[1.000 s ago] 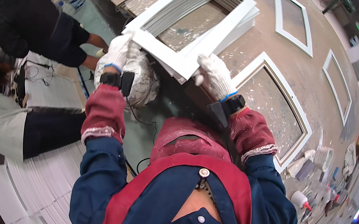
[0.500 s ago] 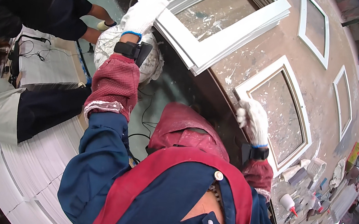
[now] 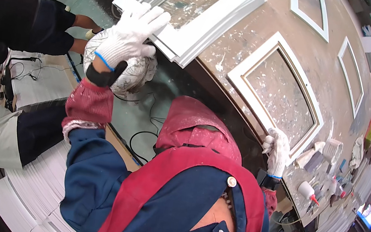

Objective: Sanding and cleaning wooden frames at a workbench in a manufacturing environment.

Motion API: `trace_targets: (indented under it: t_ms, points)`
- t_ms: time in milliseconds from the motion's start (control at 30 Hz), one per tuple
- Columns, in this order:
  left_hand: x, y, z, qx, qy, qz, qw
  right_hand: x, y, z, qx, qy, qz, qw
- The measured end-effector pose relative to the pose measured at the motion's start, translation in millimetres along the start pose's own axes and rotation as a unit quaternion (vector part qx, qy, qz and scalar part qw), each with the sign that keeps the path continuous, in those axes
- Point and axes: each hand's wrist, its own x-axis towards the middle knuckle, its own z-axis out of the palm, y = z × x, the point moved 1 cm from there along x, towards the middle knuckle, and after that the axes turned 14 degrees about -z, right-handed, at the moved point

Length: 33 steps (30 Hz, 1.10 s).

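Note:
My left hand, in a white knit glove, is open with the fingers spread. It overlaps the near left corner of a stack of white rectangular frames; whether it touches the stack cannot be made out. At the table's near edge, my right hand, also gloved, has its fingers curled in beside the near corner of a single white frame. Anything inside that curl is hidden. This frame lies flat on the paint-spotted table, and its opening shows the tabletop.
Two more white frames lie farther right. A white bottle with a red tip sits among clutter at the table's right end. Left are a plastic-wrapped round bundle, two people and stacked white boards.
My left hand has opened from a flatter pose, its fingers now spread at the stack's corner. My right hand has slid along the table edge toward the single frame's near corner. The view has shifted.

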Motion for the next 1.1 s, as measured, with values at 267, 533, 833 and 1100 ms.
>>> trace_targets:
  t_ms: [267,533,833,1100]
  points:
    - [35,-16,24,-0.006,-0.038,0.152,0.988,-22,25,-35,0.012,0.036,0.012,0.999]
    - [38,1,6,0.05,-0.112,0.133,0.983,-77,70,-83,0.069,0.141,0.047,0.986]
    - [41,11,4,0.089,-0.144,0.089,0.981,-78,102,-117,0.145,0.2,-0.042,0.968]
    - [13,54,-29,0.069,-0.005,0.028,0.997,-73,90,-116,-0.129,0.354,-0.067,0.924]
